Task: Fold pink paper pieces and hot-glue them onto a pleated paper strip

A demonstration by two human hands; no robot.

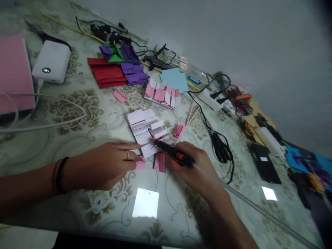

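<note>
Folded white and pink paper pieces (141,121) lie joined in the middle of the table. My right hand (193,166) is wrapped round a black glue gun (173,152), its tip at the lower part of the white paper. A glue stick runs from the gun's back end toward the lower right. My left hand (116,164) rests at the paper's left edge, index finger stretched out, the other fingers bent over a small pink folded piece (140,162). Another pink piece (160,163) lies below the gun, and one more (179,131) sits right of the white paper.
A white power bank (52,62) with a cable and a pink sheet (15,74) are at the left. Red folded paper (107,73), a pink-and-white paper piece (162,93) and a power strip (209,98) lie behind. Black scissors (220,147) and a phone (264,162) are right.
</note>
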